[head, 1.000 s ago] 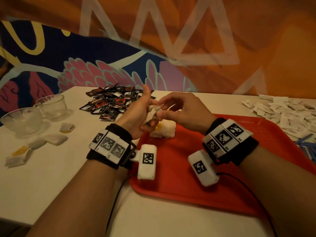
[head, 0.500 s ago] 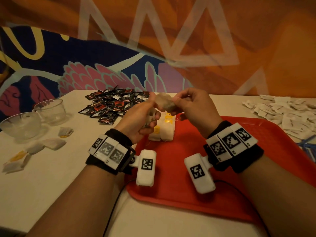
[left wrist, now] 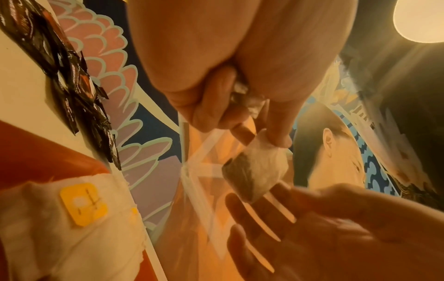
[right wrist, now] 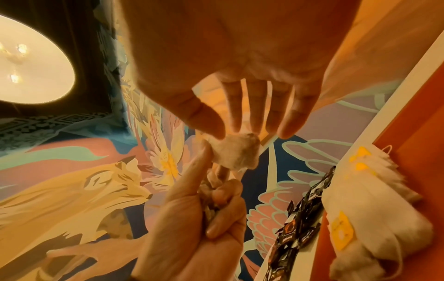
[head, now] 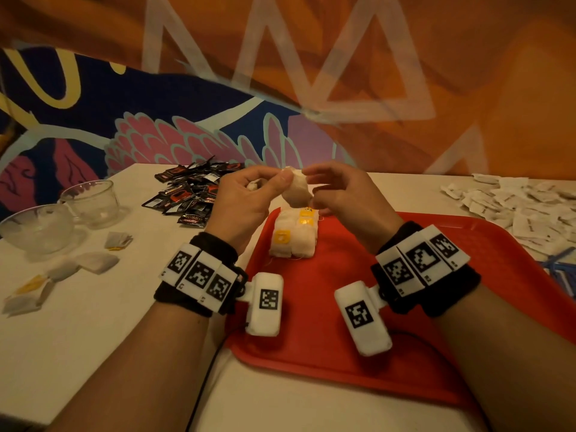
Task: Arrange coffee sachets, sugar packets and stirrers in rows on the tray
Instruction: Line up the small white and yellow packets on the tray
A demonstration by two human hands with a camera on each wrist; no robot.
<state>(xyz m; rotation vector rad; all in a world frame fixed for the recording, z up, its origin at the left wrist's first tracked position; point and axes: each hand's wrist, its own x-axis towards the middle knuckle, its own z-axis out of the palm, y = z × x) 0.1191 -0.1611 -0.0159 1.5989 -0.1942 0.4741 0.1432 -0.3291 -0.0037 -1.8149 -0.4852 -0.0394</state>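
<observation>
Sachets of white paper with yellow tags (head: 293,236) sit bunched at the far left corner of the red tray (head: 389,322), just below centre in the head view. Above them, near the middle of the frame, we hold one more white sachet (head: 297,190) in the air between both hands. Our left hand (head: 246,201) pinches its top between thumb and forefinger, and the remaining fingers are curled around some further crumpled packets in the palm (the left wrist view shows these only as a pale wad (left wrist: 242,91), so we cannot tell how many). Our right hand (head: 346,198) meets the same sachet from the other side: the thumb and straight, spread fingers (right wrist: 254,110) touch its upper edge lightly, with no firm clasp to be seen.

At upper left of the head view a heap of dark coffee sachets (head: 193,191) lies on the white table (head: 93,338), well apart from the tray's edge. At the right edge of the frame a spread of white sugar packets (head: 514,204) covers the table, and blue stirrers (head: 561,266) lie just beside the tray. On the left stand two glass cups (head: 90,201), with a few loose white sachets (head: 78,266) on the table near them.
</observation>
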